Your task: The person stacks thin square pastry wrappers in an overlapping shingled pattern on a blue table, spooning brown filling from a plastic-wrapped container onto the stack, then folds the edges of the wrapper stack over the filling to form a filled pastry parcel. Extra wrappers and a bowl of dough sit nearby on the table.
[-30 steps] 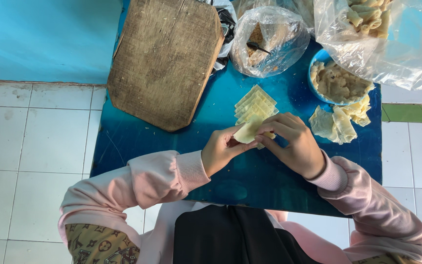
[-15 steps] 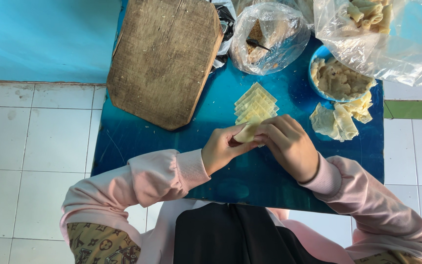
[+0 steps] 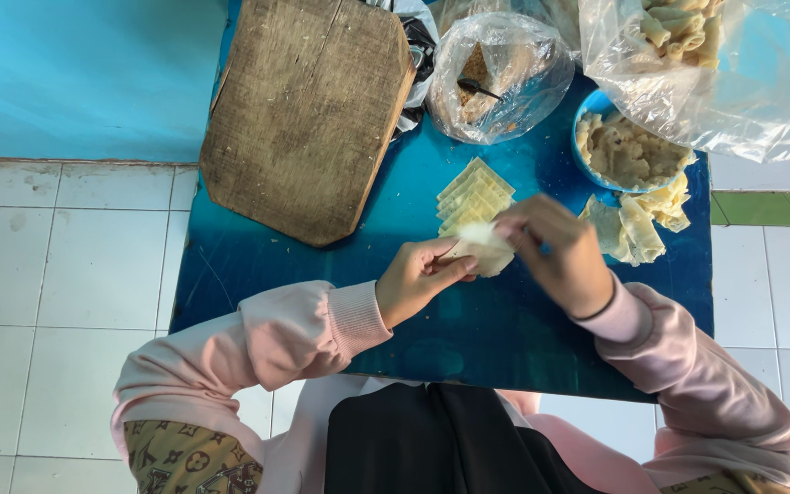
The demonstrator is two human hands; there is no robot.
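My left hand [image 3: 418, 277] and my right hand [image 3: 558, 256] meet over a small blue table [image 3: 304, 274], both pinching one pale square dough wrapper [image 3: 482, 252]. The right hand's fingers curl over the wrapper's right side and hide part of it. Just beyond the hands lies a fanned stack of square wrappers [image 3: 473, 194]. A blue bowl of pale filling [image 3: 628, 151] stands to the right, with a heap of folded wrappers [image 3: 637, 220] in front of it.
A worn wooden chopping board [image 3: 308, 114] lies at the table's far left. A clear bag with crumbs and a dark spoon [image 3: 500, 78] stands behind the stack. A large clear bag of rolled pieces [image 3: 715, 64] fills the far right. White floor tiles [image 3: 57, 274] surround the table.
Both hands stay on the wrapper. The right hand has shifted a little to the right and lifted, its fingers folding over the wrapper's edge.
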